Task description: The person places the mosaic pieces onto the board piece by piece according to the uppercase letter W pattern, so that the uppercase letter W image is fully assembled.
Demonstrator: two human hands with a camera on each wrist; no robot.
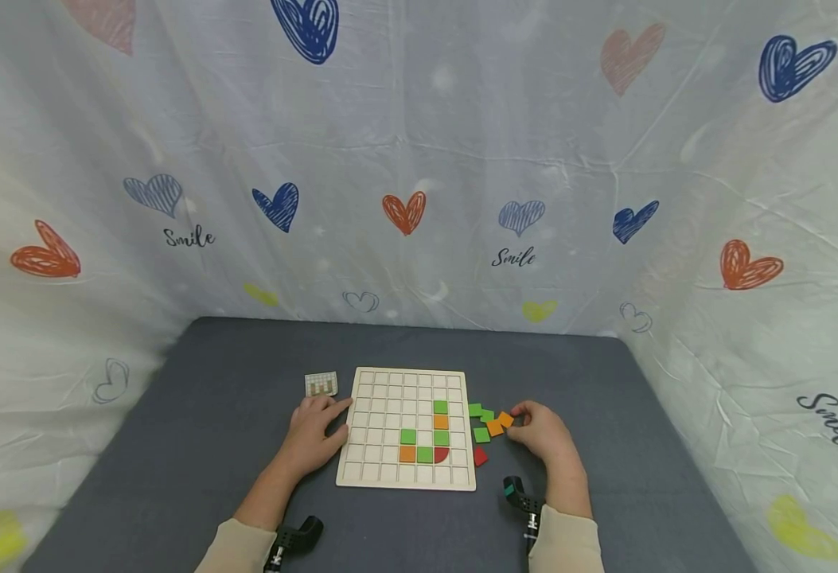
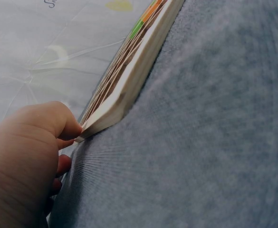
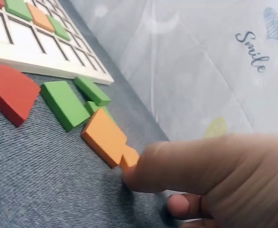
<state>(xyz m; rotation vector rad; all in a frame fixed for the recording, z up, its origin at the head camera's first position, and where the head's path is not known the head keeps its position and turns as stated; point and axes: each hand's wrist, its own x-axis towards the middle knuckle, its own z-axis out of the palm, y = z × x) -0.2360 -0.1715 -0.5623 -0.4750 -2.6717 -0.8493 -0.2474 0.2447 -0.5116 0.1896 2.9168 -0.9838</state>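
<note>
A pale wooden grid board (image 1: 373, 427) lies on the table, with several green, orange and red tiles in its cells on the right half, among them a red quarter-circle (image 1: 442, 455). My left hand (image 1: 309, 435) rests at the board's left side, thumb and index fingertip touching the edge, the fingers fairly straight. At the right of the board, my right hand (image 1: 543, 434) pinches a small orange tile (image 3: 129, 157) between thumb and index finger; the thumb hides part of it. Beside that tile lies another orange square tile (image 3: 104, 137).
Loose green tiles (image 1: 481, 435) and a red rounded tile (image 3: 11, 93) lie along the board's right edge. A small patterned card (image 1: 321, 383) is at the board's upper left. Behind the grey table (image 1: 261, 350) hangs a white curtain (image 1: 447, 159) with hearts.
</note>
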